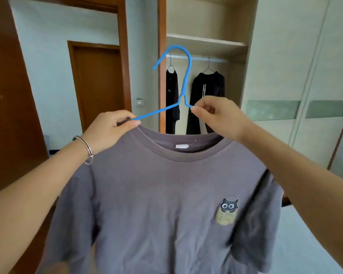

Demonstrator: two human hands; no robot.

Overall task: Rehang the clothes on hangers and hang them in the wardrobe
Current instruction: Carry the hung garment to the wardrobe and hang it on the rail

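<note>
Hanging in mid-air at the centre of the view, the grey T-shirt [166, 194] is soft, light jersey that drapes loosely and folds wherever it is not held up, so it gives no firm place to grip; the ribbed collar is its sturdiest edge and the likeliest handhold. The blue hanger [183, 94] rises at 12 o'clock from the collar. It looks thin, stiff, smooth and light, and its bare arms would probably let the cloth slide off if it tipped. Its arms slant down into the neck opening, and whether they sit inside the shoulders is hidden. At 10 o'clock of the collar the left hand [109, 129] pinches the hanger's arm together with the collar edge between thumb and forefinger. At 2 o'clock the right hand [220, 117] pinches the bend of the other arm, its remaining fingers curled. For the lift, the hook or the neck just under it seems the best hold. Beyond, from 12 to 1 o'clock, the open wardrobe [206, 39] shows its rail [198, 58] with two dark garments [208, 91] hanging on it and a gap between them.
</note>
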